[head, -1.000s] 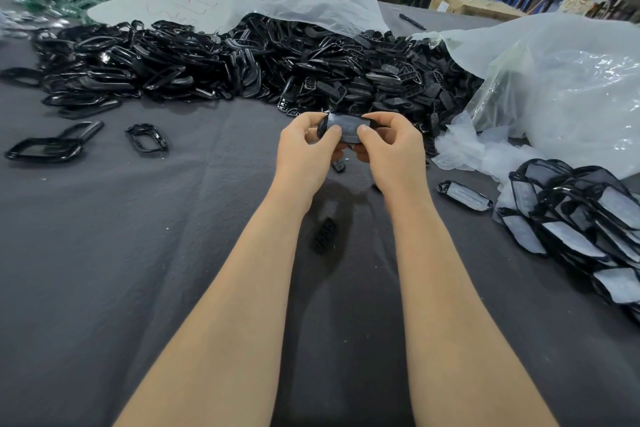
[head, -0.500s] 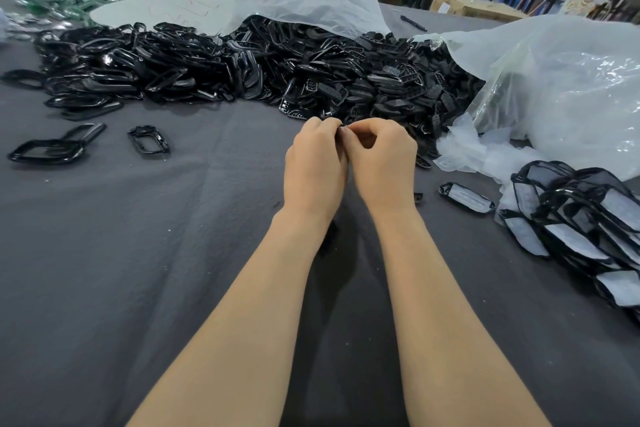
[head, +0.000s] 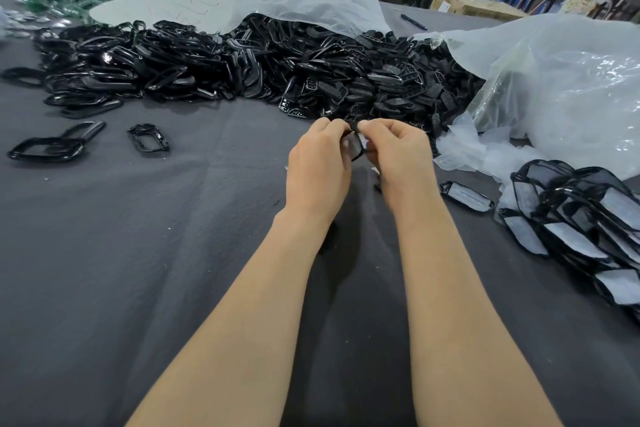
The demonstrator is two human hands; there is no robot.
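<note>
Pinches a small black frame (head: 356, 148) between left grip (head: 317, 166) and right grip (head: 398, 158), with fingers curled round its edges from 9 and 3 o'clock. Holds it over the grey desk (head: 138, 253), mid-view, just short of the black parts heap (head: 242, 73) at 12 o'clock. Hides most of it behind knuckles; possibly a clear film across the opening. Flanked by film-covered pieces (head: 571, 218) at 3 o'clock, a loose frame (head: 149, 138) at 10 o'clock, a plastic bag (head: 554, 87) at 2 o'clock.

Both bare forearms are extended forward. The left hand (head: 317, 170) and right hand (head: 398, 163) are held together, fingertips pinched on a black piece (head: 355, 149).
</note>
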